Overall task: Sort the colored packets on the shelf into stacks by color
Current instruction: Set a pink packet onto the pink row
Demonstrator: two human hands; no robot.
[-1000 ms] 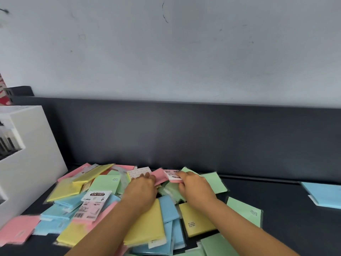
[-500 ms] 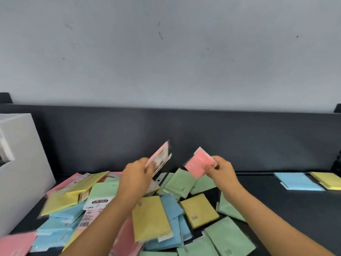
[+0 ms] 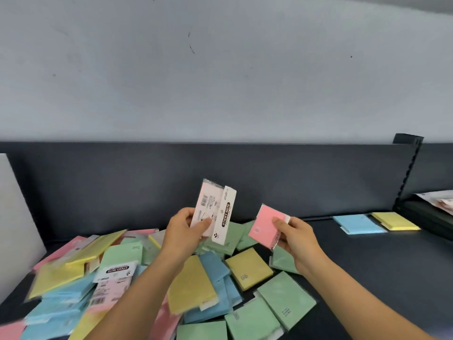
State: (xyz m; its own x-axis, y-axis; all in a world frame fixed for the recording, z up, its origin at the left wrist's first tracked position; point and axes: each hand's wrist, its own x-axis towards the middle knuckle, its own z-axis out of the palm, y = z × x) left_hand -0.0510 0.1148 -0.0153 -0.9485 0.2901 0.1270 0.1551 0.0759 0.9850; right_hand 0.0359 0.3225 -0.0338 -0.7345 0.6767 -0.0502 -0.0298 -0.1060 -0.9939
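A jumbled heap of pink, yellow, blue and green sticky-note packets (image 3: 248, 267) covers the left and middle of the dark shelf (image 3: 367, 261). Above the heap, my left hand (image 3: 182, 231) pinches a pale pink packet (image 3: 208, 207) upright, its white "STICKY NOTE" label facing me. To its right, my right hand (image 3: 297, 238) pinches a second pink packet (image 3: 266, 225) by its right edge, tilted. Farther right on the shelf lie a blue stack (image 3: 359, 224) and a yellow stack (image 3: 394, 220), side by side.
A white box (image 3: 17, 217) stands at the left end of the shelf. A dark back panel (image 3: 294, 180) runs behind the packets. A slotted upright (image 3: 408, 170) divides this shelf from a neighbouring one at the right, where some printed packets (image 3: 438, 201) lie.
Both hands picked a pink packet out of the heap and raised it. The left packet has since turned upright. The view has shifted right, showing the blue and yellow stacks.
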